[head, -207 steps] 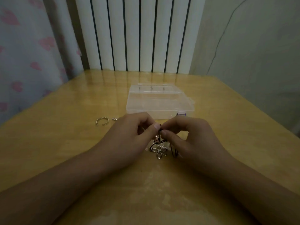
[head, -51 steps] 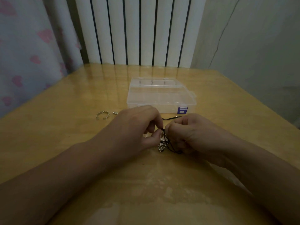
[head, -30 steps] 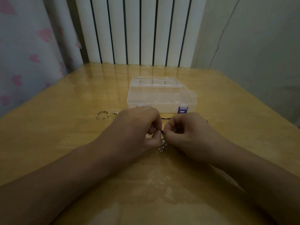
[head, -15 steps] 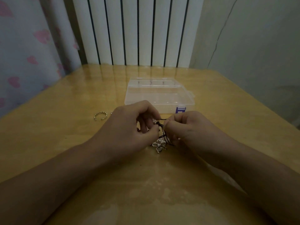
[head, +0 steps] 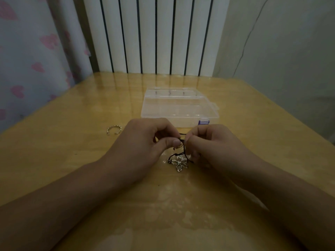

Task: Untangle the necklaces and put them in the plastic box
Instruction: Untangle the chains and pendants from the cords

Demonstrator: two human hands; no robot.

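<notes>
Both hands pinching the tangled black cord (head: 183, 148): left hand (head: 145, 142) and right hand (head: 213, 144) fingertip to fingertip, flower pendant (head: 179, 163) dangling onto the table (head: 72, 151), closed plastic box (head: 179, 107) just behind.

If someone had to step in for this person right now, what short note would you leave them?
Left hand: pinching the black cord at the tangle.
Right hand: pinching the same cord, just beside the left grip.
Flower pendant: hanging on the cord, at or just above the table between the hands.
Box: behind the hands, lid closed.
Ring: on the table, left of the hands.
Done: nothing boxed yet.
Left: finish untangling, open the box, put the necklaces in.
</notes>
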